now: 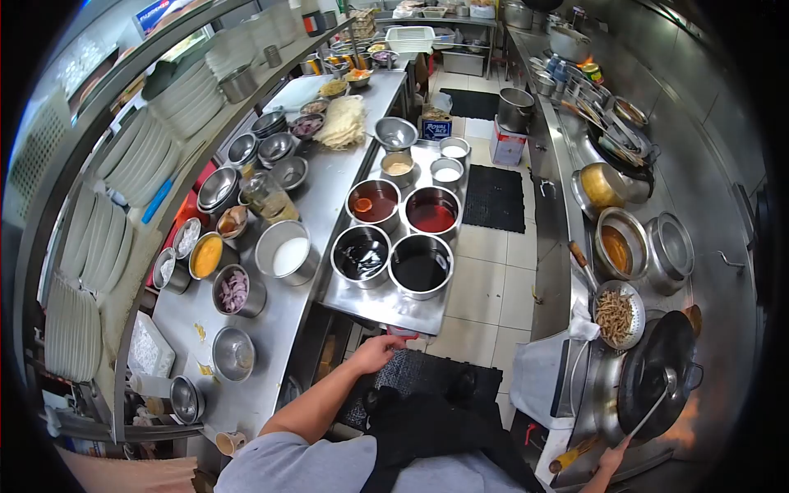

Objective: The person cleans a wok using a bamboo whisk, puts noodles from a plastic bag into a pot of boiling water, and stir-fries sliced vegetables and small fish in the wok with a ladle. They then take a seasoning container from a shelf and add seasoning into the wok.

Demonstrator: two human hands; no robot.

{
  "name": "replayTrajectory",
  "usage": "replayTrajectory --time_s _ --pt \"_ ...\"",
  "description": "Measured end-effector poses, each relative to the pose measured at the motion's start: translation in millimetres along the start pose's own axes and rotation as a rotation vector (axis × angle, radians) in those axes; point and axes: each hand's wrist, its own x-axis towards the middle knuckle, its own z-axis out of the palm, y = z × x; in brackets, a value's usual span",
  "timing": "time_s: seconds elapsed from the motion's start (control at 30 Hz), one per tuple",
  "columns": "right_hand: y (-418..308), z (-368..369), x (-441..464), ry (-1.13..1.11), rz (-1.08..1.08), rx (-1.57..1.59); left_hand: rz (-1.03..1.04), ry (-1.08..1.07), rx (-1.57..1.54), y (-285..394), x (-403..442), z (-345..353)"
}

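Observation:
My left hand (377, 353) hangs in front of the steel table's near edge, just below the pots of dark liquid (421, 264); its fingers are curled, and whether anything is in them is too small to tell. At the lower right, my right hand (611, 460) grips the handle of a metal ladle (649, 417). The ladle's bowl lies inside a large black wok (657, 370) on the stove. Beside the wok, a perforated strainer (633, 319) holds brown strips of food.
Steel pots of red sauce (431, 214) stand on the middle table. Bowls of chopped onion (233, 289) and yellow liquid (207, 253) are on the left counter. Plate stacks (74, 329) fill the left shelf. A pan of orange sauce (616, 249) stands beyond the strainer. Black mats (494, 199) lie on the floor.

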Motion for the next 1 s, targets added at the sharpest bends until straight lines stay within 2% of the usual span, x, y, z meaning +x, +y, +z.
replayTrajectory --time_s 0.03,0.07,0.13,0.17,0.23,0.3,0.33,0.37,0.4,0.43,0.47,0.53,0.63,0.67,0.77,0.8,1.0 --pt "-22.3 -16.4 -6.4 -0.095 0.074 0.029 -0.002 -0.006 0.010 23.1 19.3 10.7" --pt "-39.2 -28.4 -8.6 -0.097 0.084 0.034 0.010 -0.037 -0.006 49.2 36.1 21.0" --pt "-73.6 -52.5 -4.8 -0.117 0.298 -0.251 0.074 -0.102 -0.001 96.8 59.6 39.8" --pt "-93.6 -63.7 -1.5 -0.110 0.298 -0.242 0.124 -0.135 0.023 117.1 69.7 46.5" --pt "-122.9 -80.1 1.6 0.233 -0.074 -0.124 0.172 -0.164 0.052 136.2 85.6 65.0" --pt "-135.1 -56.3 2.4 -0.034 -0.295 0.229 0.179 -0.246 0.061 139.0 99.2 80.0" --pt "-119.1 -18.3 1.7 -0.525 -0.040 0.784 0.226 -0.255 0.088 135.0 104.5 87.6" --pt "-159.9 -7.7 -33.2 -0.550 -0.140 0.635 0.272 -0.263 0.127 134.0 107.5 92.5" --pt "-177.9 4.3 -58.8 -0.784 0.074 0.749 0.223 -0.315 0.129 137.1 108.5 94.1" --pt "-151.7 46.1 -64.8 -1.079 0.016 0.592 0.169 -0.366 0.130 141.2 107.6 93.4" --pt "-66.8 141.9 -68.4 -0.956 -0.581 0.287 0.162 -0.361 0.143 150.9 104.3 88.2" --pt "-101.3 153.6 -88.0 -1.218 -0.063 0.284 0.124 -0.383 0.210 170.5 93.6 73.1" --pt "-127.5 184.9 -94.4 -1.256 0.284 0.407 0.106 -0.366 0.311 162.0 92.5 56.0" --pt "-134.5 195.9 -95.7 -1.256 0.345 0.446 0.108 -0.341 0.245 138.8 97.3 55.7" --pt "-153.0 225.5 -100.8 -1.262 0.470 0.559 0.024 -0.346 0.445 176.0 92.9 33.5" --pt "-158.8 233.8 -104.7 -1.268 0.496 0.590 0.058 -0.322 0.477 172.9 92.7 28.3" --pt "-178.9 275.6 -122.4 -1.302 0.599 0.703 -0.058 -0.304 0.605 170.0 87.8 -12.9"
